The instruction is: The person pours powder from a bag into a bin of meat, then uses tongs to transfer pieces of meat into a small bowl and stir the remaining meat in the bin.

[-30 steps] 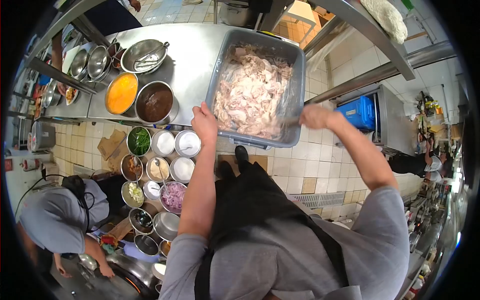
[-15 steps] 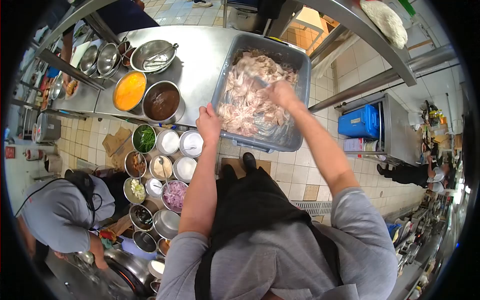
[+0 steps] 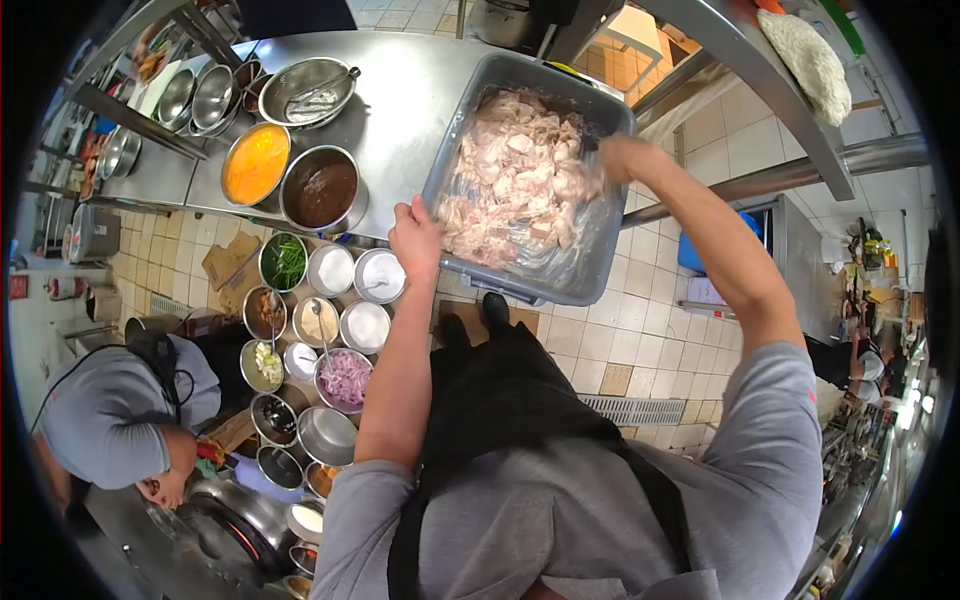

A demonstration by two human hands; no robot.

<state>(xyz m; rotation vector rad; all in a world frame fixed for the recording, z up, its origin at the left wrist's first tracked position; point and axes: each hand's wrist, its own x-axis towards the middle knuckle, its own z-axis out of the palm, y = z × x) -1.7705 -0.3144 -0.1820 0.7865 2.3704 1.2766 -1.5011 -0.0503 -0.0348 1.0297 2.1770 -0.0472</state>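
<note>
A grey plastic tub (image 3: 436, 200) holds a heap of pale, wet raw meat pieces (image 3: 520, 160) and stands on the steel counter (image 3: 400, 70). My left hand (image 3: 414, 238) is closed at the tub's near left side, its fingers wrapped at the rim. Over the tub's right side is my right hand (image 3: 622, 160), smeared by motion, beside the right edge of the meat. Whether it holds something cannot be made out.
Left on the counter are a bowl of orange liquid (image 3: 257, 165), a pot of brown sauce (image 3: 322, 190) and a metal bowl with a utensil (image 3: 308, 92). Below are several ingredient bowls, including chopped onion (image 3: 345, 379). A co-worker (image 3: 120, 410) bends at lower left.
My right hand has moved from the middle of the meat to the tub's right side. My left hand stays by the rim. The co-worker's hand has drawn back to the left.
</note>
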